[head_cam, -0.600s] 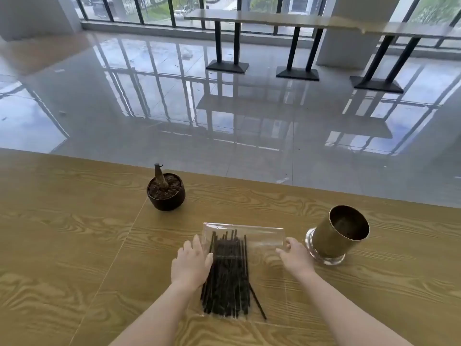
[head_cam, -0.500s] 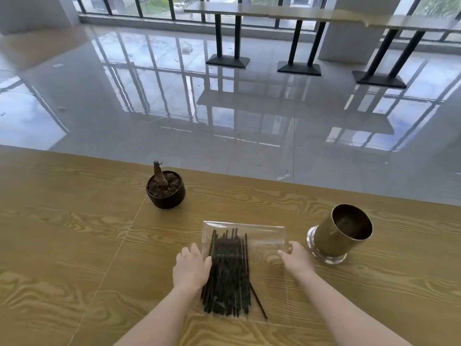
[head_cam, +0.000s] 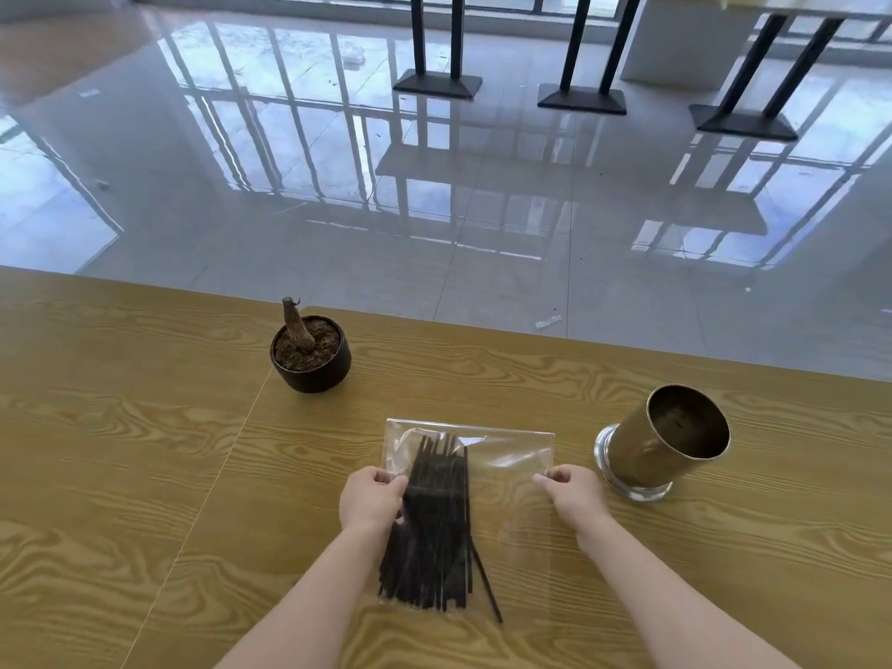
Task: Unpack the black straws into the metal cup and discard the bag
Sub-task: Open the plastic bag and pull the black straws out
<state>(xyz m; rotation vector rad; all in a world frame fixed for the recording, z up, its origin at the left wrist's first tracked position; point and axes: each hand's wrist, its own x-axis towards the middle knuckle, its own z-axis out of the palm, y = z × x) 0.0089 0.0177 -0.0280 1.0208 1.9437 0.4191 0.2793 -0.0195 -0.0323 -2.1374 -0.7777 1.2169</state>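
Observation:
A clear plastic bag lies flat on the wooden table in front of me, with a bundle of black straws inside along its left half. My left hand grips the bag's left edge, fingers curled over it beside the straws. My right hand pinches the bag's right edge. The brass-coloured metal cup stands to the right of the bag, close to my right hand, and looks empty.
A small black pot with soil and a bare stump stands behind the bag to the left. The table's far edge runs just beyond it, with a glossy tiled floor and black table legs further off.
Both hands have curled their fingers and taken hold of the bag's side edges, where before they rested more open on it. My head has tilted down.

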